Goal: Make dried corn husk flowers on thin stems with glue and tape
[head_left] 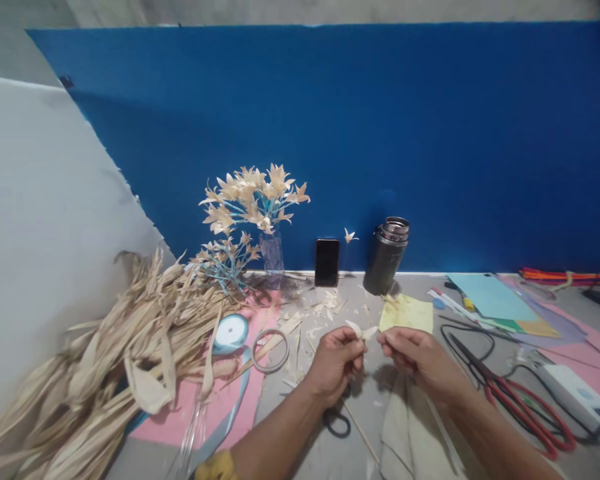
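A heap of dried husks (105, 360) sprawls at eight o'clock, red scissors (525, 400) lie at four o'clock, and at centre the left hand (335, 363) and right hand (420, 360) together pinch a small husk flower (360, 330) between their fingertips.

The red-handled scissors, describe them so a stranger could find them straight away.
Start at the grey table below the blue wall and go to its right side. Beyond the right hand, the red-handled scissors lie flat beside black cables; only they have red loop handles.
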`<state>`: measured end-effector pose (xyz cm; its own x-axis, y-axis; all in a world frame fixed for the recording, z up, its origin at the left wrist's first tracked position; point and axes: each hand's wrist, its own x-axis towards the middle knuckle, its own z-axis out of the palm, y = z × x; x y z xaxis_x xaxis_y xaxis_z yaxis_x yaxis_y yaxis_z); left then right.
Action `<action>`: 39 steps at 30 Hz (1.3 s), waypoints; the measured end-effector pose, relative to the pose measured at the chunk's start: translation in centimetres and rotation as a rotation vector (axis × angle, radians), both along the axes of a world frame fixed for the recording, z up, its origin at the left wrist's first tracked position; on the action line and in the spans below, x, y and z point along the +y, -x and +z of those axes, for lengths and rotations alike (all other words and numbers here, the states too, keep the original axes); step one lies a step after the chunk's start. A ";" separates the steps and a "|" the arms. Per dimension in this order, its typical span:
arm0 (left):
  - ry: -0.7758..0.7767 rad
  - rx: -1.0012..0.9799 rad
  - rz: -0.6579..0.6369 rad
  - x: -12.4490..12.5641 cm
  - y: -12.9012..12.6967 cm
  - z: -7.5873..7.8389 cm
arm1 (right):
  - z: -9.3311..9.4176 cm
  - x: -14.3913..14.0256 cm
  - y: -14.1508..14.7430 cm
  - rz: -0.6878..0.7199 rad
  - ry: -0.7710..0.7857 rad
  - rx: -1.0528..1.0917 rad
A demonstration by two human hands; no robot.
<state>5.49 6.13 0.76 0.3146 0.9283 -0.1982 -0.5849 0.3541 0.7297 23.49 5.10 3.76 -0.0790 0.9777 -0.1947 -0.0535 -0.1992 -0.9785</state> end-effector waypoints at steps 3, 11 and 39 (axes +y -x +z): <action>0.046 0.007 0.076 0.3 1.5 0.4 | 1.4 1.7 -1.5 -0.010 -0.139 -0.357; 0.105 0.035 0.233 -0.3 5.5 0.9 | 1.6 10.7 1.9 0.390 -0.361 -1.158; 0.187 -0.093 0.277 -0.1 7.1 0.1 | -0.8 17.0 5.8 0.383 -0.148 -0.768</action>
